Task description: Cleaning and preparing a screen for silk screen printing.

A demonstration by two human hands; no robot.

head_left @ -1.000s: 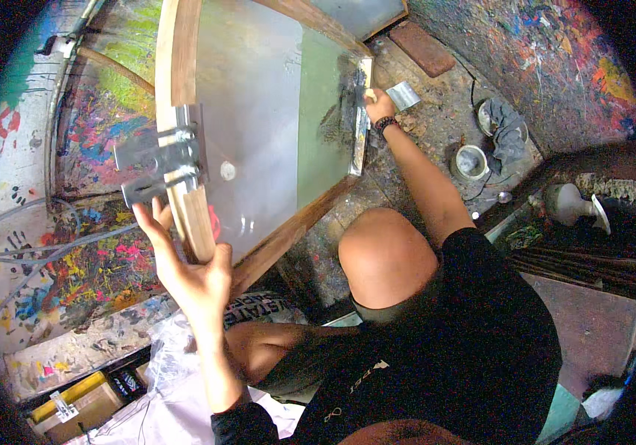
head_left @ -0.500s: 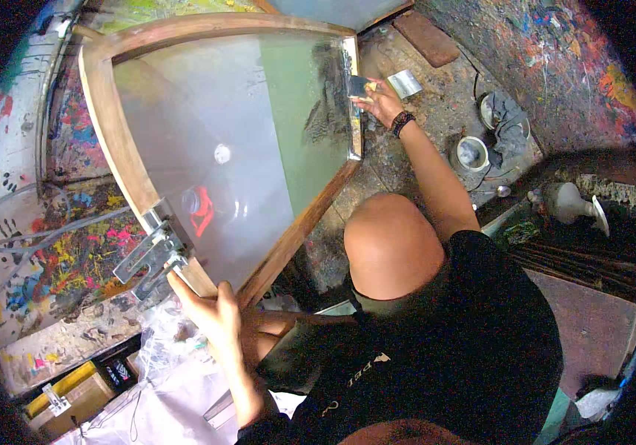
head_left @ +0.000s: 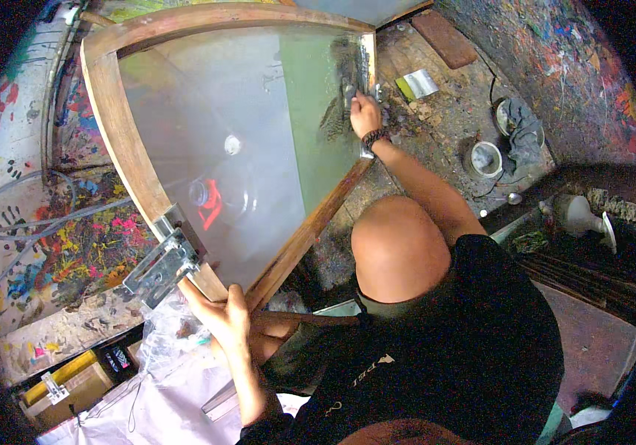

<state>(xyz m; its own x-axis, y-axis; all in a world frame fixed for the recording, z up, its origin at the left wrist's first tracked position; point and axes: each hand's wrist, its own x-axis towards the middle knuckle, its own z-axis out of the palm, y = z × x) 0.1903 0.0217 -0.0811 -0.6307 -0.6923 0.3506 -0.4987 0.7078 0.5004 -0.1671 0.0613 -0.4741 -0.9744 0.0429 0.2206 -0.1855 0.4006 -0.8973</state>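
A wooden screen-printing frame (head_left: 129,122) with translucent mesh stands tilted in front of me. My left hand (head_left: 222,311) grips its lower left corner, fingers partly behind the wood, next to a metal hinge bracket (head_left: 161,267). At the frame's right end my right hand (head_left: 365,115) is closed on a dark scraper, mostly hidden by the fingers and pressed to the mesh. Black ink (head_left: 333,119) is smeared there, beside a pale green band (head_left: 299,104) of the mesh. Through the mesh shows a red-and-clear object I cannot make out.
A small white-and-green card (head_left: 416,85) and a brown block (head_left: 444,41) lie on the stained surface to the right. Nearer are a tub (head_left: 486,159) and a grey cloth (head_left: 523,133). An open wooden box (head_left: 66,389) sits at lower left. My bent knee (head_left: 399,248) is close to the frame.
My right hand has moved from the frame's right rail, where the scraper's blade showed, down and left onto the inked mesh. My left hand keeps its hold; the view has shifted slightly.
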